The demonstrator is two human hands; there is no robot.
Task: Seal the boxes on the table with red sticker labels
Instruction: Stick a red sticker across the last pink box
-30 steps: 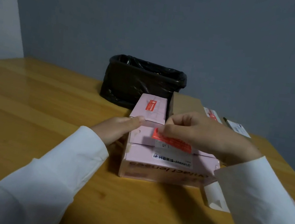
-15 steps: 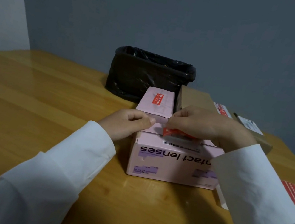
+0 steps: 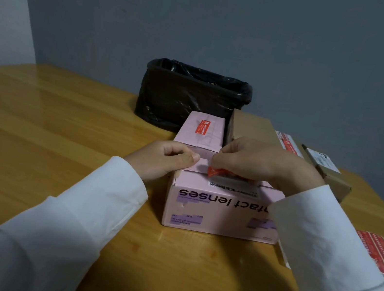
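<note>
A pink cardboard box (image 3: 215,211) printed "contact lenses" upside down stands on the wooden table in front of me. My right hand (image 3: 259,162) pinches a red sticker label (image 3: 217,172) at its left end and holds it down on the box's top seam. My left hand (image 3: 170,159) rests with curled fingers on the top left corner of the box, thumb against the flap. Behind it sits a second pink box (image 3: 201,131) with a red label (image 3: 202,126) stuck across its top.
A bin lined with a black bag (image 3: 192,96) stands at the back. A brown carton (image 3: 250,127) is behind my right hand, and another with a white label (image 3: 327,169) lies to the right. A sheet of red labels (image 3: 382,255) lies near the right table edge.
The view has dropped lower toward the box's front face. My left hand has curled its fingers on the box corner. My right hand has pressed the label lower onto the seam.
</note>
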